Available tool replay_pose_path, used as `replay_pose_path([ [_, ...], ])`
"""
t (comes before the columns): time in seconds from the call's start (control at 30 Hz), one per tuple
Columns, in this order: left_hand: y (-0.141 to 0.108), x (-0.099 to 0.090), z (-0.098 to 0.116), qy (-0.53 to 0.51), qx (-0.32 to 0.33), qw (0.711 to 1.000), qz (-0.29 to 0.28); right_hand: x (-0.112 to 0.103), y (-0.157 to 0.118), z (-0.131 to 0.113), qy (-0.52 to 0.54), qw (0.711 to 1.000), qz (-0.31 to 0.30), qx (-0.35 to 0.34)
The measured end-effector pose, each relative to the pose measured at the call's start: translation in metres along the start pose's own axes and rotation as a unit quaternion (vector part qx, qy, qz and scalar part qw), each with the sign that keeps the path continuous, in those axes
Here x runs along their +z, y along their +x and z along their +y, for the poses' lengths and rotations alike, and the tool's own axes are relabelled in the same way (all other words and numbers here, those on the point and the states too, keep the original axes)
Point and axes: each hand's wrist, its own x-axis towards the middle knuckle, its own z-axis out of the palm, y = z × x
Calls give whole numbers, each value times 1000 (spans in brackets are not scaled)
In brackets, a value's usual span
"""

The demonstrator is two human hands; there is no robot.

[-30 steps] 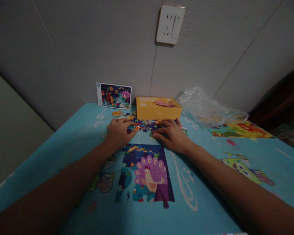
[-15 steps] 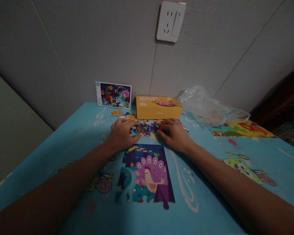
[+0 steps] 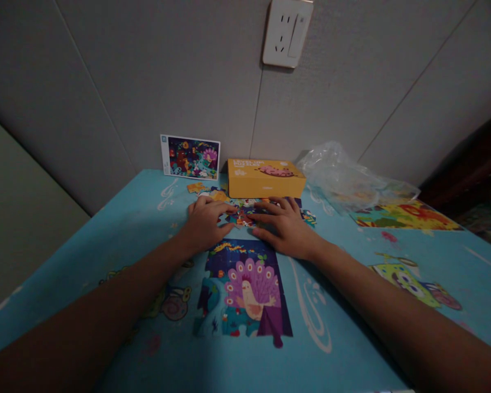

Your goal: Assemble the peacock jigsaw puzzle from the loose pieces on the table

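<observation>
Loose puzzle pieces [image 3: 245,217] lie in a pile in front of the yellow box [image 3: 265,180]. At the left side of the pile rests my left hand [image 3: 207,221], its thumb and fingers apart. My right hand [image 3: 284,224] lies over the right side of the pile, fingers spread and fingertips on the pieces. Nearer to me, a joined puzzle section [image 3: 245,289] with a purple peacock lies flat on the blue tablecloth [image 3: 135,218]. Parts of the pile are hidden under both hands.
A picture card [image 3: 193,158] leans against the wall left of the box. To the right are a clear plastic bag [image 3: 343,174] and a colourful orange and green picture [image 3: 409,215]. A socket [image 3: 287,34] is on the wall.
My right hand has spread its fingers and reached slightly left over the pile. My left hand has hardly moved. The view has shifted slightly.
</observation>
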Motion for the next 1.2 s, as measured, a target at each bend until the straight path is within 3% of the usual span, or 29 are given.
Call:
replay_pose_path([
  [0.07,1,0,-1,-2,1,1000,0,-1,0,1,-1,1000,15,13],
  [0.23,2,0,-4,-15,19,1000,-3,-1,-1,-2,22,999,-1,-48],
  [0.47,2,1,-4,-7,29,1000,-4,6,0,6,-6,999,24,40],
  [0.63,6,-16,-11,27,-115,990,82,4,0,5,16,999,27,-4],
  [0.73,6,-24,-15,90,-191,975,70,4,-1,3,24,999,24,-8],
  [0.9,-3,-20,-11,180,-177,968,8,3,-2,4,22,999,26,1],
  [1.0,-4,-20,-9,182,-171,968,-16,2,-2,3,21,1000,23,2],
  [1.1,3,-25,-10,127,-226,965,-32,3,-3,3,23,999,27,1],
  [1.2,10,-33,-15,104,-298,949,21,4,-3,5,28,999,34,0],
])
